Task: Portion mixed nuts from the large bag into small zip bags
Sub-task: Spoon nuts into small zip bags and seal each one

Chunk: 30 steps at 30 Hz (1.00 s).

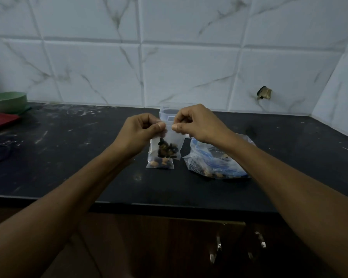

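The left hand [142, 129] and right hand [195, 123] pinch the limp, light, clear small zip bag's [166, 146] top strip, likely the best hold.

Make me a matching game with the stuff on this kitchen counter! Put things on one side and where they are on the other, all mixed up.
Things:
1. held small zip bag
2. large bag
3. green bowl
4. red tray

Places:
A. far left, by the wall
B. lying on the counter under the right forearm
C. pinched at the top by the left hand and right hand
D. flat at the left edge, in front of the bowl

Pairs: 1-C, 2-B, 3-A, 4-D
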### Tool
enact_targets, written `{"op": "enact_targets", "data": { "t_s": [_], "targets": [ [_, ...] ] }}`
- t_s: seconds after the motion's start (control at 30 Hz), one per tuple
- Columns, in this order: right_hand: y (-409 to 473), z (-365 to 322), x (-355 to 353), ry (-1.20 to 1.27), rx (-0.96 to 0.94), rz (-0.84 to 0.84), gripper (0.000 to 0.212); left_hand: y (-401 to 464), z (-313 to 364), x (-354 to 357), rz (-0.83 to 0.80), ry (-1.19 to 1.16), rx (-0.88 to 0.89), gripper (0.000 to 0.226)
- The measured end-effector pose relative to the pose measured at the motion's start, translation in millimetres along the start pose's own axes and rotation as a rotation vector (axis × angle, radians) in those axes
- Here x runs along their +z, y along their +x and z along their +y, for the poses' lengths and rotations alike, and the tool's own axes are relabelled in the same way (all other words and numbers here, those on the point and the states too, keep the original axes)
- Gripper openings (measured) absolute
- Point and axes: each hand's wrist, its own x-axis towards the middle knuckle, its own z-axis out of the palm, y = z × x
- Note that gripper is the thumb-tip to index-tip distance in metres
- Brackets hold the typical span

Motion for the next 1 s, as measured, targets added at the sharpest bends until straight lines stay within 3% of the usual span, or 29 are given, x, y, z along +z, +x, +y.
{"op": "enact_targets", "data": {
  "t_s": [0.23, 0.37, 0.7, 0.8, 1.0],
  "targets": [
    [1.6, 8.2, 16.2, -0.053, 0.000, 0.045, 0.007, -2.6, -11.3, -6.1, -0.027, -0.008, -0.087, 0.015],
    [0.2, 12.1, 26.1, 0.043, 0.064, 0.016, 0.006, -5.8, -20.5, -11.3, 0.025, 0.062, -0.085, 0.014],
    [5.7, 25.1, 60.4, -0.034, 0.148, 0.006, 0.007, -1.7, -49.3, -10.3, 0.095, 0.065, -0.273, 0.011],
    [5.8, 32.5, 71.6, -0.063, 0.179, 0.053, 0.002, -1.4, -58.6, -6.9, 0.133, 0.217, -0.251, 0.011],
    [-5.8, 25.4, 81.6, -0.361, 0.078, 0.096, 0.034, -0.2, -69.0, -8.1, 0.147, 0.483, -0.183, 0.023]
  ]
}}
